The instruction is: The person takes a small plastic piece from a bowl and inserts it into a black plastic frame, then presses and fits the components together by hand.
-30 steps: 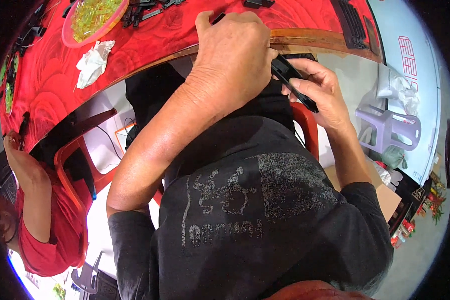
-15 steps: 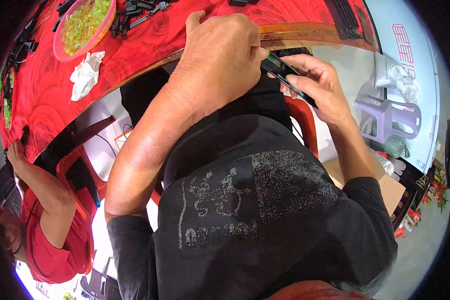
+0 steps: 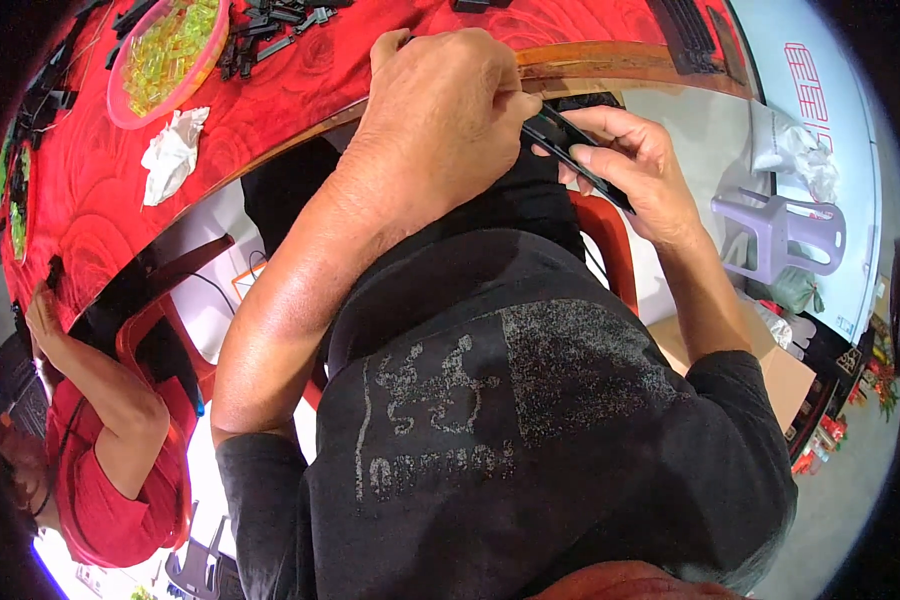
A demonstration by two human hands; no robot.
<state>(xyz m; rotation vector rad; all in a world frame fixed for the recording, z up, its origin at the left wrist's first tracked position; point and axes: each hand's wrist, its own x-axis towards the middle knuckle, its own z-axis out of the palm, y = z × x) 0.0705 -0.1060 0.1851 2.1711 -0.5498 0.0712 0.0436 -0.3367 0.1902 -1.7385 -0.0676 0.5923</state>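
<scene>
Black, long, narrow, plastic-looking piece is located above your dark-clothed lap. Expect light, stiff, slightly slippery handling; hold its long edges. Long axis: upper left to lower right. Your right hand grips it between thumb and fingers; your left hand curls at the upper end, its hold indeterminable.
</scene>
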